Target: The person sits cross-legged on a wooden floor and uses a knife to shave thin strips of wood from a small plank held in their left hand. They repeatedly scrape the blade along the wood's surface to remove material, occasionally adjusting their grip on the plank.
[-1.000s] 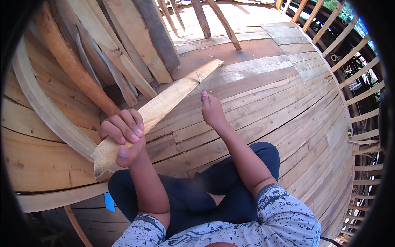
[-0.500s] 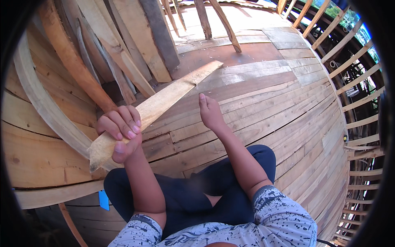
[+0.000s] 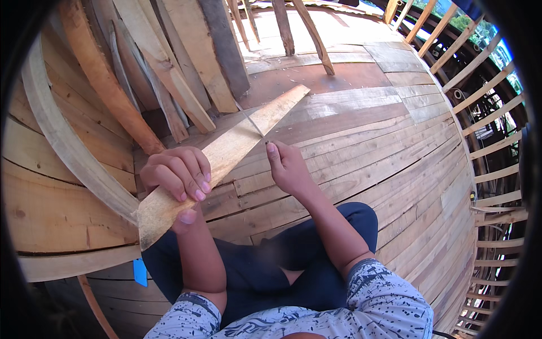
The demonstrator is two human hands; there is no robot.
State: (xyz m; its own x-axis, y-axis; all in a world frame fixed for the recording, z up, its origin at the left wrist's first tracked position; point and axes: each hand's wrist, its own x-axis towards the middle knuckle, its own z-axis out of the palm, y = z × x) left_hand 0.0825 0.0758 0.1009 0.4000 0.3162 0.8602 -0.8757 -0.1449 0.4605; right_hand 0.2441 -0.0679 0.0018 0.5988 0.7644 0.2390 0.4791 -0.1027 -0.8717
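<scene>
My left hand is closed around the near end of a long pale wooden board. The board slants away to the far right and narrows toward its tip; its near end is rough-cut. In my closed right hand is a thin-bladed metal tool, its handle mostly hidden by the fingers. The slim blade lies across the upper face of the board, pointing to the far left. Whether its edge bites into the wood I cannot tell.
I sit cross-legged on a curved plank floor. Leaning timbers and a bent wooden rib stand at the left. Upright posts rise at the back. A slatted frame runs along the right; a blue tag hangs lower left.
The blade now shows across the board; before, only a small dark bit showed there. My right hand has drawn slightly nearer, while my left hand and the board's near end shifted right and nearer.
</scene>
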